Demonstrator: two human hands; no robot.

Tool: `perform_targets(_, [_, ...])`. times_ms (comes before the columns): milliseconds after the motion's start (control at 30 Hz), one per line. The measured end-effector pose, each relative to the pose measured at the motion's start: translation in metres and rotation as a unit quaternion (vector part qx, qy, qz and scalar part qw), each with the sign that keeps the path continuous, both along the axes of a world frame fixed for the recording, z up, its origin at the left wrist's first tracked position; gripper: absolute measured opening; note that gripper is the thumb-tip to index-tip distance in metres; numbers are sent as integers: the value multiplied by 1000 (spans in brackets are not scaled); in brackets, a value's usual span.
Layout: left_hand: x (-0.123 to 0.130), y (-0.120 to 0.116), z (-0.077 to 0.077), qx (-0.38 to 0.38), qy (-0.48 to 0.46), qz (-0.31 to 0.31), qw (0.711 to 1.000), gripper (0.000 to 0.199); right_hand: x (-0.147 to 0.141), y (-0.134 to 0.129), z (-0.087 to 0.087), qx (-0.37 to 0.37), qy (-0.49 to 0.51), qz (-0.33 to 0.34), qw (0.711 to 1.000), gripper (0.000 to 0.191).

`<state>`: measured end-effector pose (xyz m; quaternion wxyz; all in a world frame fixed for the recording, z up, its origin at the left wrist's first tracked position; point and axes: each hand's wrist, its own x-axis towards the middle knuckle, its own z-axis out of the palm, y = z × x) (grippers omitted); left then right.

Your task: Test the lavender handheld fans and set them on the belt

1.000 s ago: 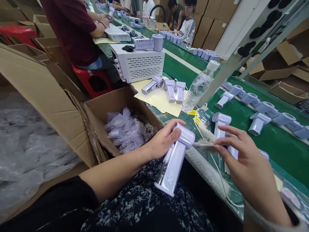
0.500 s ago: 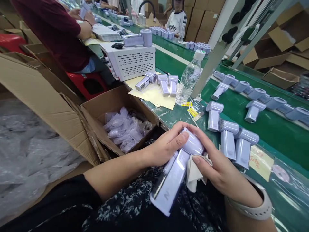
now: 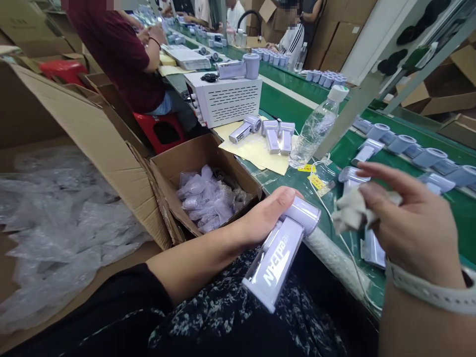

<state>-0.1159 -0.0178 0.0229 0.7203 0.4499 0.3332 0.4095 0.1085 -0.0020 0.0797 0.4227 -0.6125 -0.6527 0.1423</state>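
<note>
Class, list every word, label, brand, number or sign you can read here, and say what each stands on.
"eedFAN": on the lilac device in the left hand; the letters before it are unclear.
Too small to read: yellow labels near the bottle.
Too blurred to read: print on the upper-left carton.

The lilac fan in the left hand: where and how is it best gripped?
Probably around the long handle, from the right side: it is straight, slants down below the round head, no fingers show on it, and the left hand grips the head's left end.

A glossy lilac fan (image 3: 285,243) slants, apart from a crumpled whitish cloth (image 3: 351,209).
</note>
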Motion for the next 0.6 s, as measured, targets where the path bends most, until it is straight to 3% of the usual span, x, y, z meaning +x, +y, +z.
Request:
perform_targets(67, [-6, 2, 3, 32, 21, 0, 999, 56, 0, 17, 0, 64, -58, -48, 995, 49])
perform_targets(167, [-17, 5, 8, 90, 72, 6, 993, 56, -10, 20, -15, 80, -122, -33, 989, 64])
perform_targets(233, [-21, 7, 10, 146, 102, -3, 984, 59, -21, 8, -27, 22, -39, 67, 997, 71])
perform_targets(300, [-21, 9, 10, 226, 129, -29, 965, 64, -30, -8, -35, -52, 44, 202, 977, 86])
perform_targets(367, [-16, 10, 9, 303, 145, -46, 941, 67, -34, -22, -33, -78, 32, 263, 961, 94])
perform_targets(400, [-13, 10, 8, 324, 148, -46, 933, 69, -32, -27, -28, -60, 1, 248, 967, 90])
perform_targets(467, [-7, 12, 4, 324, 124, -25, 938, 71, -22, -31, -18, 1, -34, 153, 988, 76])
perform_targets(533, [-4, 15, 2, 293, 78, 16, 953, 69, -8, -28, -13, 55, 20, 43, 997, 69])
perform_targets(600, [-2, 17, 0, 263, 46, 63, 962, 63, 7, -18, -21, 65, 115, -12, 991, 68])
